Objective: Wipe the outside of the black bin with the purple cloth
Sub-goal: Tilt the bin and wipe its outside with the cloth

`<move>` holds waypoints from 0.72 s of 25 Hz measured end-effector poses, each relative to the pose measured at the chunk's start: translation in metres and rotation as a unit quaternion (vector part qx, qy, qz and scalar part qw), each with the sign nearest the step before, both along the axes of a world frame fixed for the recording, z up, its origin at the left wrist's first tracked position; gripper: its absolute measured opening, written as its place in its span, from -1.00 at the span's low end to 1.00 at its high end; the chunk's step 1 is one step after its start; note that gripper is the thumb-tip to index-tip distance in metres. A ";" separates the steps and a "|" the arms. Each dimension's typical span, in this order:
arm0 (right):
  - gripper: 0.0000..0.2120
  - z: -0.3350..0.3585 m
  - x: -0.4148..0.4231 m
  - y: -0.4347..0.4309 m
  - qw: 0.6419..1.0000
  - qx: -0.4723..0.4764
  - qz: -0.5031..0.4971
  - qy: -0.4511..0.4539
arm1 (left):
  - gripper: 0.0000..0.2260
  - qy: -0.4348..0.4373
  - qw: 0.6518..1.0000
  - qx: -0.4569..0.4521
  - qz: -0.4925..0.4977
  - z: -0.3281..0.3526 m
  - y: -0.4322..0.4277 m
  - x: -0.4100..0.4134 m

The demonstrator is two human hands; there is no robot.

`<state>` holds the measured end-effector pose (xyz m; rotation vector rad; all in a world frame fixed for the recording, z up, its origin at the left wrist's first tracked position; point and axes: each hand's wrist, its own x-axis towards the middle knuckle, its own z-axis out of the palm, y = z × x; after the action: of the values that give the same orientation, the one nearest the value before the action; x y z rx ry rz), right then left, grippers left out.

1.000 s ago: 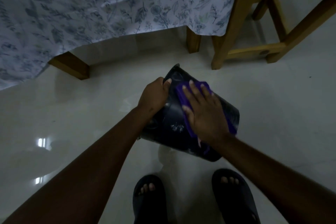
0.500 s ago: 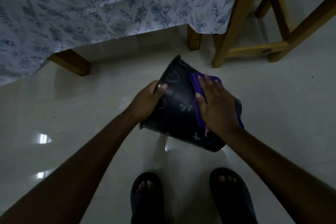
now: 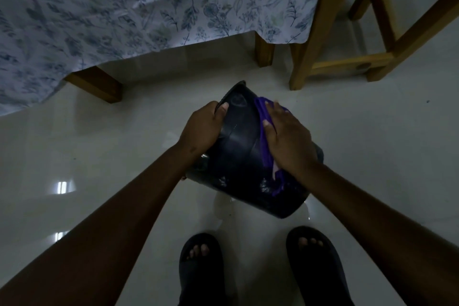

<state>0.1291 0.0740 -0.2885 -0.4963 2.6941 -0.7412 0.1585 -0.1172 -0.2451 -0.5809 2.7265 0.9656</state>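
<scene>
Head camera view, looking down at a pale glossy floor (image 3: 372,144) in dim light. A black bin (image 3: 238,151) lies tipped on its side at the centre of the scene, held just above or against the floor; which one cannot be told. The left hand (image 3: 201,129) is on the bin's left side, fingers curled around its edge and thumb pressed on the outer wall, gripping it. The right hand (image 3: 288,141) lies flat on the bin's upper right side, fingers spread and pressing a purple cloth (image 3: 264,141) against the outer wall. The cloth shows along the thumb side of that hand and trails toward the bin's near end. Two feet in dark sandals (image 3: 201,266) stand just nearer the viewer than the bin. Beyond the bin hangs a floral tablecloth (image 3: 149,2) over wooden legs. Beyond the bin to the right stands a wooden chair (image 3: 323,20).
</scene>
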 end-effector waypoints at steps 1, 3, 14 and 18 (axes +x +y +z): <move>-0.49 0.000 0.009 0.003 1.000 0.005 -0.009 0.002 | -0.67 -0.006 1.000 -0.001 0.004 0.000 -0.001 -0.002; -0.47 0.003 0.055 0.008 0.996 0.055 0.048 0.055 | -0.65 -0.019 1.000 -0.016 0.001 0.000 -0.002 -0.005; -0.45 0.002 0.039 -0.007 0.999 0.048 -0.019 0.004 | -0.65 -0.010 1.000 -0.011 0.014 -0.003 -0.004 0.008; -0.44 0.012 0.091 -0.010 0.993 0.064 0.072 0.073 | -0.66 -0.002 1.000 -0.015 0.011 -0.004 -0.004 0.009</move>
<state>0.2199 0.0643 -0.2768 -0.7294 2.7806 -0.5069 0.1674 -0.1211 -0.2491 -0.6179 2.7413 0.9284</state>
